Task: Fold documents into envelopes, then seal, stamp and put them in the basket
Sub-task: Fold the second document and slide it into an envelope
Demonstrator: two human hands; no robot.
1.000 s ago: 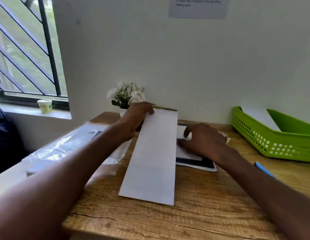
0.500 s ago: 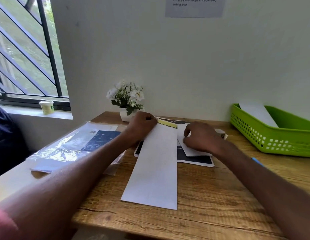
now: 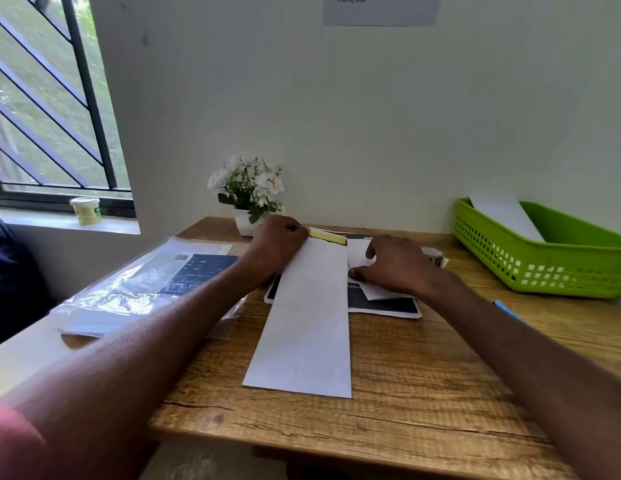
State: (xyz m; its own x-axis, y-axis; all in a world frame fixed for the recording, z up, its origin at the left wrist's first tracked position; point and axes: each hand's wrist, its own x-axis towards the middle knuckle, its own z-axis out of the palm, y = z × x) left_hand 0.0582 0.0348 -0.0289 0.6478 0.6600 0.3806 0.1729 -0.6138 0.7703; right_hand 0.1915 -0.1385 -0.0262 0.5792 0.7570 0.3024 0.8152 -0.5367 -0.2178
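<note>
At frame centre the long white envelope (image 3: 307, 317) runs lengthwise away from the viewer; the left hand (image 3: 279, 242) pinches its far flap end, the right hand (image 3: 394, 265) presses papers just right.

A wooden table (image 3: 388, 403) carries a long white envelope (image 3: 307, 327) at its middle. Left of the envelope lies a plastic sleeve (image 3: 136, 289); right of it stands a green basket (image 3: 544, 265) (paper inside), and behind it a flower pot (image 3: 248, 202).
</note>
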